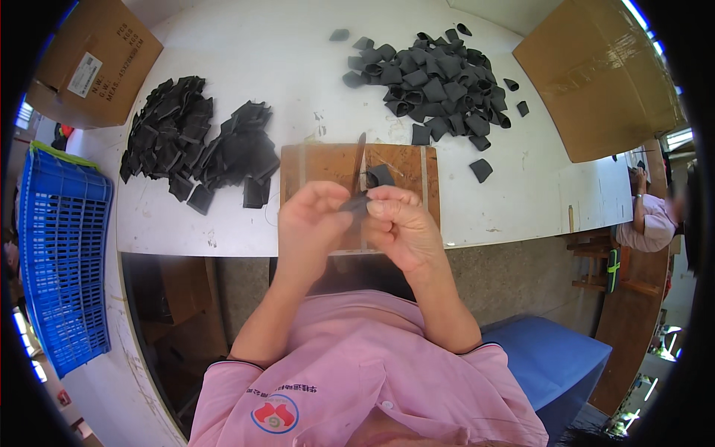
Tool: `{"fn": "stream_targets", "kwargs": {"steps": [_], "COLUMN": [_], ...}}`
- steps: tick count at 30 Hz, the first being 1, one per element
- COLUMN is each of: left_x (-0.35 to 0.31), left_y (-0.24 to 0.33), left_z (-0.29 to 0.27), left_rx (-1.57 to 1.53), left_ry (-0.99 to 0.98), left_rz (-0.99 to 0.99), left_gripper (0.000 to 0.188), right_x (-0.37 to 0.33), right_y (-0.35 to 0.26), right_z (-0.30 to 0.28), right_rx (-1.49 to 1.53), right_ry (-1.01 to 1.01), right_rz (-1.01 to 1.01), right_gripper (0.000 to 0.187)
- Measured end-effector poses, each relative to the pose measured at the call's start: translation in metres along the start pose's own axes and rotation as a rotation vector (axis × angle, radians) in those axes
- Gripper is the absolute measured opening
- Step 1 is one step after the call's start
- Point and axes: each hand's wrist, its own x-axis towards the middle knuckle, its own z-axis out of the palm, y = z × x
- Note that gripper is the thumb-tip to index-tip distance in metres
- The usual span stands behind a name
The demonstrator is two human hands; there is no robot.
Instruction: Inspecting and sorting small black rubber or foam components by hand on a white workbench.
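Observation:
My left hand (pixel 311 223) and my right hand (pixel 408 227) meet over a brown wooden board (pixel 298 165), fingers pinched on a small black fabric piece (pixel 358 203). The fingertips cover part of that piece. Just beyond them a slim, dark, pointed tool (pixel 360 156) extends over the board; its lower end is hidden by my hands. Beside it, near my right fingers, is another small black piece (pixel 381 175). Flat black pieces lie in a heap (pixel 170 134) and a smaller cluster (pixel 242 153) on the left. Rounded, open-ended black pieces form a pile (pixel 439 78) at the far right.
All this stands on a white table (pixel 298 67). Cardboard boxes flank it at the far left (pixel 100 59) and right (pixel 596 82). A blue plastic basket (pixel 67 253) is at the left, a blue box-like object (pixel 547 350) by my right side. Another person (pixel 648 220) sits farther right.

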Motion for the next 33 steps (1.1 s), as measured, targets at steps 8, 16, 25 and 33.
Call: {"fn": "stream_targets", "kwargs": {"steps": [8,16,25,33], "left_x": [0.004,0.036,0.035,0.039], "left_y": [0.010,0.043,0.034,0.033], "left_z": [0.012,0.008,0.024,0.020], "left_rx": [-0.188,-0.728,0.179,0.393], "left_ry": [0.030,-0.260,0.095,-0.146], "left_rz": [0.120,-0.228,0.359,0.710], "left_gripper": [0.023,0.019,0.021,0.016], "right_x": [-0.006,0.037,0.028,0.010], "right_y": [-0.016,-0.050,-0.049,-0.031], "right_z": [0.030,0.043,0.052,0.055], "right_rx": [-0.281,-0.565,-0.963,-1.380], "right_ry": [-0.112,-0.231,-0.050,-0.010], "right_rz": [-0.043,-0.104,-0.464,-1.150], "right_gripper": [0.022,0.028,0.025,0.033]}}
